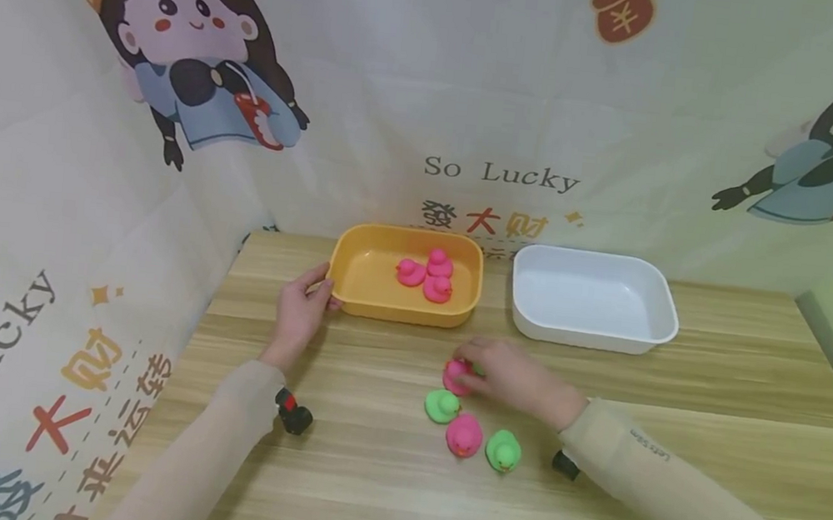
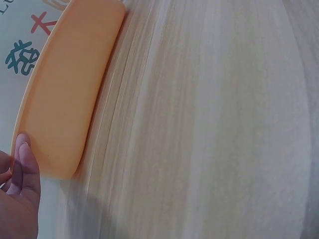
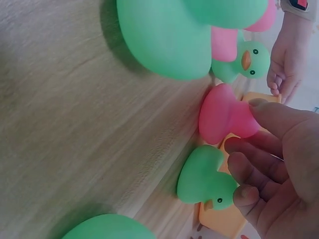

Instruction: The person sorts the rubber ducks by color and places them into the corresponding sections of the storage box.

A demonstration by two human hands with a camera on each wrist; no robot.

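At the left end of the orange tub (image 1: 404,312), my left hand (image 1: 301,307) pinches the rim between thumb and fingers; the left wrist view shows the thumb against the tub's outer wall (image 2: 65,94). My right hand (image 1: 514,378) holds a pink rubber duck (image 1: 456,378) on the table, thumb on its head in the right wrist view. Beside it is a green duck (image 3: 204,174), mostly hidden by the hand in the head view. Nearer lie a green duck (image 1: 442,406), a pink duck (image 1: 465,435) and another green duck (image 1: 503,451).
Three pink ducks (image 1: 437,288) lie inside the orange tub, toward its right end. A white tub (image 1: 589,340) stands to its right at the back of the wooden table (image 1: 364,489). Printed cloth (image 1: 369,121) hangs behind and at the sides.
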